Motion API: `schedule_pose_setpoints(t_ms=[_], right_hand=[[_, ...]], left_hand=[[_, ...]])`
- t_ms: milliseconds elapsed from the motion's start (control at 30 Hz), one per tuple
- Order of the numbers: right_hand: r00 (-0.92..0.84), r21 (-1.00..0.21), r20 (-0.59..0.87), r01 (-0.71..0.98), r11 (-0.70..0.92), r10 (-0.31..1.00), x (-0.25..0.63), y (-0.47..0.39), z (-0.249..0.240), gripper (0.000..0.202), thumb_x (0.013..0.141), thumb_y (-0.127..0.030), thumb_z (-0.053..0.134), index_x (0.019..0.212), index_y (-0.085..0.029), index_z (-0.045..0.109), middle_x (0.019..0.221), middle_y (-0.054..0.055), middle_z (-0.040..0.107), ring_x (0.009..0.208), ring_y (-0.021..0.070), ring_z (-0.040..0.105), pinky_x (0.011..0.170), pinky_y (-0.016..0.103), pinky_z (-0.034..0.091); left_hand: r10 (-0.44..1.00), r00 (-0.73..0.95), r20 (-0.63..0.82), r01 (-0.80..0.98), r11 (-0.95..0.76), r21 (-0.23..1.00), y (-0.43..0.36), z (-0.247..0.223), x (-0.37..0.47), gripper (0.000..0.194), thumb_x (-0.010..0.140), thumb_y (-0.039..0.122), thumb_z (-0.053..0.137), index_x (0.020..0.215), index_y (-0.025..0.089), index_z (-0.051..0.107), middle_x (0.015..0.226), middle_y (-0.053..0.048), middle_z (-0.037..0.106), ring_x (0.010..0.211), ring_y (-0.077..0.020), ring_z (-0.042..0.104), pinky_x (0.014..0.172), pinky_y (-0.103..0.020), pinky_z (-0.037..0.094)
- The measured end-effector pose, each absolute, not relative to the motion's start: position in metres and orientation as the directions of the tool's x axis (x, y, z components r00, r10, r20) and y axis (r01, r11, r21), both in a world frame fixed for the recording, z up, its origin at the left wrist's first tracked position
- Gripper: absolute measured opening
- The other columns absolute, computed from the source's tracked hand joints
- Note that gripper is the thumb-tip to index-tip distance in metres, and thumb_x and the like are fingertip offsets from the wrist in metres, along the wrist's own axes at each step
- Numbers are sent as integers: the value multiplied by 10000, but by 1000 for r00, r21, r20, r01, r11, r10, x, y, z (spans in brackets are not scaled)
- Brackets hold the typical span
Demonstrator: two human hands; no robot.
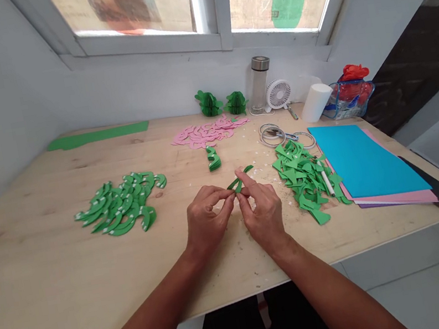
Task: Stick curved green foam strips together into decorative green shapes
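Observation:
A small green paper piece (238,185) is pinched between both hands over the middle of the table. My left hand (207,216) grips its left end with thumb and fingers pressed together. On the other side, my right hand (261,207) holds it between thumb and fingertips, the index finger raised along it. Just beyond the hands lies a small stack of green curved pieces (213,158). A pile of green curved cutouts with white patches (120,203) spreads to the left. Green paper scraps (304,178) are heaped at the right, with a white pen (326,180) on them.
Pink paper cutouts (208,133) lie farther back, before two green folded-paper shapes (209,103). Tape rolls (272,135), a bottle (260,84), a white fan (278,94) and a white roll (316,102) stand or lie back right. Blue sheets (370,159) cover the right side.

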State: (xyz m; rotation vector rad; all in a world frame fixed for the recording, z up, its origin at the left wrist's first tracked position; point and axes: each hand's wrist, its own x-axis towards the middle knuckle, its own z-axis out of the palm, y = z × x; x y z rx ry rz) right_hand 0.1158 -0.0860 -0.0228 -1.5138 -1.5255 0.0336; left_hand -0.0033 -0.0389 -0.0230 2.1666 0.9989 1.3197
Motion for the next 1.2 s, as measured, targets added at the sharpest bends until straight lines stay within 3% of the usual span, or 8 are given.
schedule_pose_setpoints(t_ms=[333, 633, 867, 1033, 1200], right_hand=[[236, -616, 584, 752, 235, 776, 115, -85, -24, 443, 858, -157, 467, 1296, -219, 495, 781, 35, 691, 759, 178, 625, 774, 330, 420], [303, -712, 525, 668, 216, 795, 115, -86, -21, 468, 806, -142, 503, 1267, -222, 500, 771, 10, 695, 738, 160, 643, 791, 325, 446], [352, -778, 479, 595, 203, 805, 114, -86, -19, 471, 792, -159, 486, 1263, -173, 497, 715, 8, 657, 675, 152, 606, 632, 267, 465], [395, -817, 419, 556, 150, 818, 115, -85, -17, 445, 789, -166, 492, 1232, -184, 528, 693, 6, 645, 666, 155, 590, 631, 263, 459], [400, -824, 419, 544, 157, 815, 114, -85, -14, 447, 773, -144, 491, 1215, -182, 546, 679, 2, 637, 684, 158, 605, 682, 280, 466]], left_hand=[[733, 271, 624, 406, -675, 616, -41, -22, -1, 102, 776, 164, 562, 748, 179, 659, 742, -36, 666, 721, -167, 622, 663, -292, 501], [739, 268, 618, 379, -671, 637, -40, -22, -2, 94, 769, 144, 564, 755, 171, 653, 739, -30, 664, 707, -156, 621, 662, -278, 494], [694, 305, 652, 400, -715, 574, -40, -23, -1, 100, 796, 175, 570, 794, 169, 669, 748, -46, 662, 725, -168, 610, 666, -296, 486], [661, 328, 675, 425, -742, 519, -41, -24, -1, 103, 802, 182, 570, 799, 176, 673, 743, -48, 663, 716, -171, 595, 651, -302, 478], [700, 311, 643, 386, -711, 587, -42, -22, -1, 100, 795, 179, 580, 794, 179, 680, 754, -46, 666, 727, -166, 614, 656, -288, 487]])
